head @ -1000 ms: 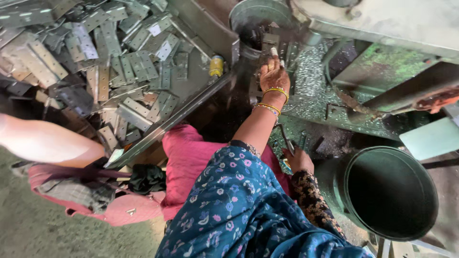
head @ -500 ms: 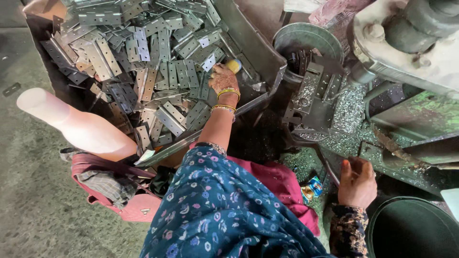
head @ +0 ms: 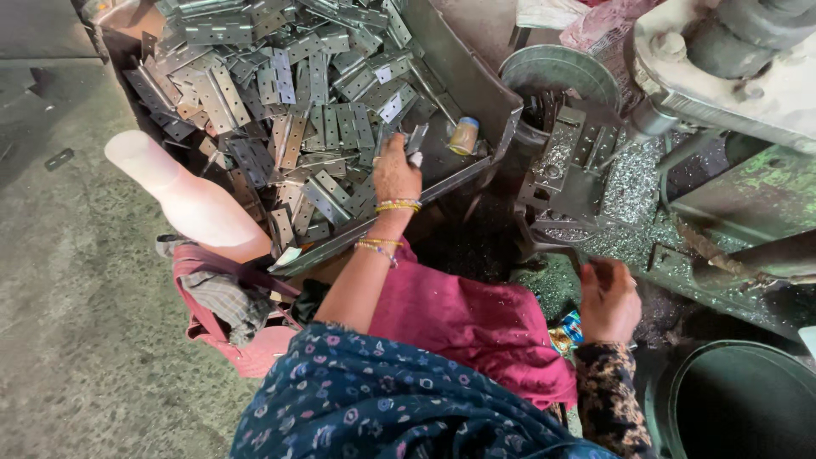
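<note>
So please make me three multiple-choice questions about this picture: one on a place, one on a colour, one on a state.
1. Where is the left hand?
A. On the pile of flat grey perforated metal plates in the metal tray
B. Inside the round dark green metal bucket
C. On the concrete floor

2. What colour are the bangles on the left wrist?
A. Blue
B. Yellow-gold
C. Black

3. How is the right hand?
A. Flat on the floor
B. Holding a plate above the head
C. Raised near the edge of the machine bed covered in metal shavings, fingers curled

Answers: 1 A, the left hand rests among the plates with one at its fingertips. 2 B, they shine yellow-gold. 3 C, it is beside the shavings; what it grips is unclear.
</note>
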Tool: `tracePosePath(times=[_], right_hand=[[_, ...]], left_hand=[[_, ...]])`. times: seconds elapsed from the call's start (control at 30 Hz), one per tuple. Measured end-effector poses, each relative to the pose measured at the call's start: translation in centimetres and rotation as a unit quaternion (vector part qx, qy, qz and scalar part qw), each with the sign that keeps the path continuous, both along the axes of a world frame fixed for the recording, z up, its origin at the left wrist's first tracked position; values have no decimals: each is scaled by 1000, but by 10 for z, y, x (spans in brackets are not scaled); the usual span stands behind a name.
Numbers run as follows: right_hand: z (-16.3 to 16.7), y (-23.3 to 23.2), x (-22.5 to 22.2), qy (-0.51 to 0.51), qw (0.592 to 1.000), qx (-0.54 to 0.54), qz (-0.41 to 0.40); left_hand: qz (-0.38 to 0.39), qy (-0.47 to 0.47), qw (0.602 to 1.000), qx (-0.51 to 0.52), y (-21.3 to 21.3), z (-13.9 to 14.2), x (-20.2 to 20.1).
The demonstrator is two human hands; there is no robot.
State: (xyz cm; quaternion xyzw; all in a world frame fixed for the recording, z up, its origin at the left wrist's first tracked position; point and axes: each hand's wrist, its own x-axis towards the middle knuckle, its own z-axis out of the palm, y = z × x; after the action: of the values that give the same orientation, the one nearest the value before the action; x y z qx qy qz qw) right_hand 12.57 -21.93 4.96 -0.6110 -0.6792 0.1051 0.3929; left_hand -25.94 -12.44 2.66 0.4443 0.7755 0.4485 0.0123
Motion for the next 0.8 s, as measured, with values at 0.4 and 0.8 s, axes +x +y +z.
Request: tracePosePath(times=[0.4, 0.8], right_hand=[[-54, 11, -23, 252, 926, -203, 197], [-9, 37, 32, -198, 951, -237, -20]], left_hand=[[-410, -299, 861, -14, -49, -46, 193], [-247, 23, 969, -18, 65, -4, 243]])
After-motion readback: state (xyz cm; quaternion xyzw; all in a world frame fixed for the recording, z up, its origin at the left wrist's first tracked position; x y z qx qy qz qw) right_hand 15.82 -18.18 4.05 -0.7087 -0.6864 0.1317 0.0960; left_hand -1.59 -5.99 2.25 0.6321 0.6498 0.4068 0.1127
